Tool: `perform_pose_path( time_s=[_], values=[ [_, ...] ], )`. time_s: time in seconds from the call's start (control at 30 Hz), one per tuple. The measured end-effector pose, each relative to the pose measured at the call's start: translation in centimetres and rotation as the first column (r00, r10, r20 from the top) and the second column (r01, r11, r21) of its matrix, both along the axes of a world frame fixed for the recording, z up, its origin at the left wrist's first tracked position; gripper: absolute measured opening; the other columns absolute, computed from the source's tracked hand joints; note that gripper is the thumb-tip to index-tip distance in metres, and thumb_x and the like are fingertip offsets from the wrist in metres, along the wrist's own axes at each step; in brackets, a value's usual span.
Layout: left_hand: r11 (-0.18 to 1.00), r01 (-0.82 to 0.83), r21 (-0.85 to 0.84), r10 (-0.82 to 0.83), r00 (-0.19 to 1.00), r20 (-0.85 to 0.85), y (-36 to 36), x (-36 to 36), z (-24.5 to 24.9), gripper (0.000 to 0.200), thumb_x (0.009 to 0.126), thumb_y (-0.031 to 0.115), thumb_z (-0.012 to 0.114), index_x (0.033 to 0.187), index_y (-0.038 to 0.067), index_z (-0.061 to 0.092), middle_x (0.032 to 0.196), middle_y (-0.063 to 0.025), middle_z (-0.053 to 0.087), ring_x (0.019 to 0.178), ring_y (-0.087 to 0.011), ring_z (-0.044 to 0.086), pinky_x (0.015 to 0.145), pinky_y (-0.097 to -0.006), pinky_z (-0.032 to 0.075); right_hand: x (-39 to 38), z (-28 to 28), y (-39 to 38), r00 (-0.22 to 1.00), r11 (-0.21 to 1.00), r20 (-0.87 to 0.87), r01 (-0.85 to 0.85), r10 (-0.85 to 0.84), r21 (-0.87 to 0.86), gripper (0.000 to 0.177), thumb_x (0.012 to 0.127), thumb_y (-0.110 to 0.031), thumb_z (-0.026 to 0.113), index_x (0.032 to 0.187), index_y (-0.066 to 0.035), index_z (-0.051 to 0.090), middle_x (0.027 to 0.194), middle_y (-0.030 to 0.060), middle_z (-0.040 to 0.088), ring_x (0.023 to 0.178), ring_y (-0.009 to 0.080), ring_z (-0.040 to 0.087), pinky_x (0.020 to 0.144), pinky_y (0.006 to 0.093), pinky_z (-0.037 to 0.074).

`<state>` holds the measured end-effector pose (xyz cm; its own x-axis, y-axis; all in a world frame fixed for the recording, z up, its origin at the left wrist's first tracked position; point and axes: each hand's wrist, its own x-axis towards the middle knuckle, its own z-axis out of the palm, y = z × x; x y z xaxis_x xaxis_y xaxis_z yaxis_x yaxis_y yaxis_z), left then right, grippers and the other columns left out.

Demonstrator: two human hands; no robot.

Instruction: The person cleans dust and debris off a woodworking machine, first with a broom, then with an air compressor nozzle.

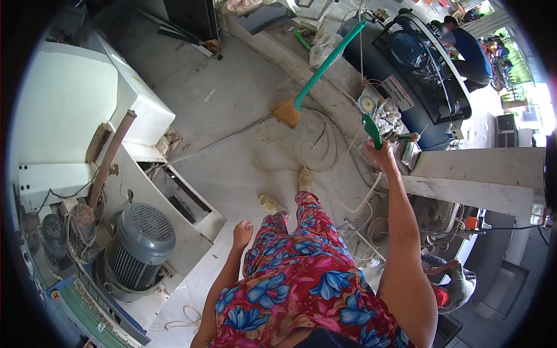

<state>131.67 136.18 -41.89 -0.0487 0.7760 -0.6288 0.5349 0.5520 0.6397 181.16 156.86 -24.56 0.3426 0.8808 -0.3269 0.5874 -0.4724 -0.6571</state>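
My right hand (382, 155) reaches out to the right and grips the lower end of a smooth green object (372, 131); its exact kind is not clear from here. Near it are a crumpled silver bag (390, 116) and a small dial scale (366, 103). A straw broom (286, 112) with a long green handle stands tilted ahead, its bristles on the floor. My left hand (242, 234) hangs beside my left thigh, fingers curled in, with nothing visible in it.
At left stands a pale machine housing (69, 98) with a grey electric motor (142, 243). Hoses (322, 151) loop over the dusty floor. A dark compressor tank (362, 52) with a belt guard lies at right. One person (470, 55) is far right, another (458, 284) lower right.
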Motion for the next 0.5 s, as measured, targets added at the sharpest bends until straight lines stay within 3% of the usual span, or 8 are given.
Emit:
perform_pose_path(
  time_s=[0.1, 0.2, 0.23, 0.3, 0.4, 0.5],
  values=[
    [1.0, 0.005, -0.025, -0.005, 1.0, 0.007, -0.3, 0.2, -1.4, 0.035, 0.076, 0.023, 0.061, 0.102, 0.0, 0.062, 0.083, -0.017, 0.066, 0.079, -0.0275, 0.065, 0.073, -0.0345, 0.049, 0.7, -0.8, 0.9, 0.998, 0.998, 0.009, 0.059, -0.058, -0.039, 0.032, 0.073, -0.027, 0.072, 0.089, -0.003, 0.06, 0.057, 0.0017, 0.052, 0.045, 0.0098, 0.049, 0.042, 0.0284, 0.04],
    [1.0, -0.007, -0.027, 0.007, 1.0, 0.003, 0.2, 1.1, -2.3, 0.035, 0.076, 0.023, 0.061, 0.102, 0.001, 0.062, 0.086, -0.0175, 0.066, 0.081, -0.028, 0.064, 0.075, -0.0345, 0.049, 2.2, -2.9, 1.6, 0.988, 0.991, -0.077, 0.133, -0.134, -0.022, 0.036, 0.072, -0.029, 0.074, 0.087, 0.001, 0.06, 0.056, 0.0017, 0.053, 0.045, 0.0098, 0.05, 0.041, 0.0271, 0.041],
    [0.999, -0.011, -0.039, 0.011, 1.0, 0.002, 0.4, 1.5, -1.9, 0.035, 0.076, 0.023, 0.061, 0.102, 0.001, 0.062, 0.086, -0.0176, 0.066, 0.082, -0.0282, 0.064, 0.076, -0.0346, 0.049, 2.7, -3.8, 2.0, 0.986, 0.99, -0.093, 0.14, -0.142, -0.022, 0.032, 0.075, -0.023, 0.073, 0.09, 0.002, 0.06, 0.054, -0.0003, 0.051, 0.042, 0.0083, 0.049, 0.038, 0.0245, 0.04],
    [0.998, -0.023, -0.058, 0.024, 1.0, 0.012, 0.5, 2.2, -1.9, 0.036, 0.076, 0.024, 0.061, 0.103, 0.001, 0.062, 0.088, -0.0177, 0.066, 0.084, -0.0287, 0.064, 0.077, -0.0353, 0.049, 3.5, -5.4, 2.1, 0.961, 0.98, -0.198, 0.197, -0.192, 0.008, 0.03, 0.073, -0.025, 0.075, 0.082, 0.0, 0.06, 0.053, 0.0005, 0.051, 0.042, 0.0091, 0.049, 0.039, 0.0258, 0.04],
    [0.999, 0.042, -0.026, -0.043, 0.999, -0.027, -0.1, 3.4, -3.2, 0.035, 0.077, 0.018, 0.06, 0.105, -0.003, 0.06, 0.08, -0.0159, 0.066, 0.068, -0.02, 0.065, 0.066, -0.0306, 0.05, 4.4, -7.4, 3.2, 0.912, 0.947, -0.28, 0.321, -0.299, 0.033, 0.027, 0.074, -0.024, 0.074, 0.073, -0.002, 0.059, 0.051, 0.0011, 0.051, 0.04, 0.0096, 0.047, 0.037, 0.0263, 0.038],
    [0.995, 0.069, -0.072, -0.075, 0.994, -0.079, 1.2, 5.1, -1.1, 0.037, 0.075, 0.026, 0.062, 0.102, 0.0, 0.063, 0.09, -0.0187, 0.066, 0.086, -0.0298, 0.064, 0.078, -0.0355, 0.049, 6.1, -10.1, 5.2, 0.838, 0.885, -0.347, 0.464, -0.421, 0.047, 0.026, 0.075, -0.025, 0.073, 0.072, -0.003, 0.059, 0.05, 0.0015, 0.049, 0.037, 0.0112, 0.045, 0.034, 0.0268, 0.036]
  ],
)
